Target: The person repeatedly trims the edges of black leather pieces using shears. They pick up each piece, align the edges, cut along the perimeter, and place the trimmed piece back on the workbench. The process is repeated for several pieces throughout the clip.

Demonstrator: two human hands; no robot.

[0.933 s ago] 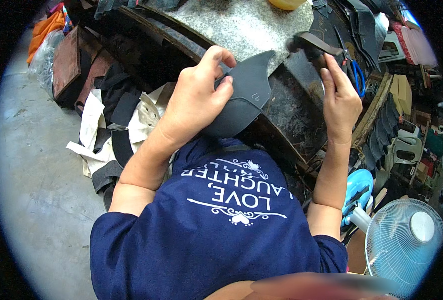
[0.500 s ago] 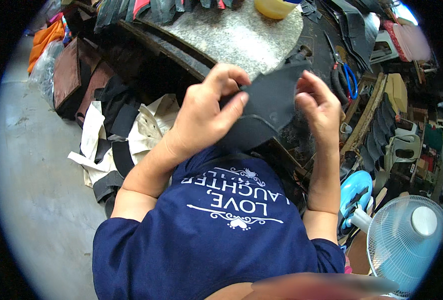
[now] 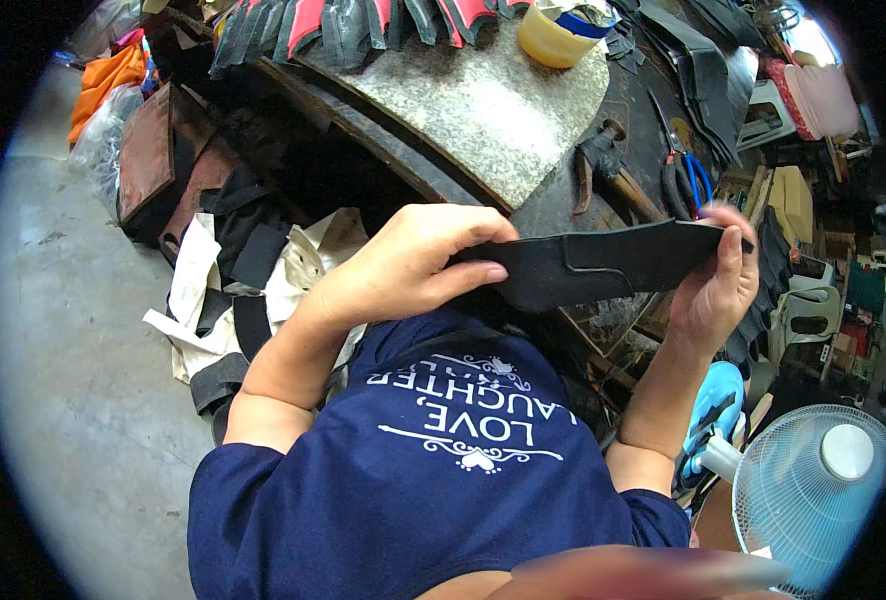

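Hammer (image 3: 608, 170) now lying released on worktop (image 3: 628, 103); right hand (image 3: 718, 290) joining left hand (image 3: 413, 262) on black piece (image 3: 593, 270).
Both hands are pinching its opposite ends, fingers nearly closed; piece is spanning nearside of hammer, apparently under two-handed control.

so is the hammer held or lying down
Lying down: the hammer rests on the bench; left hand and right hand hold black material.
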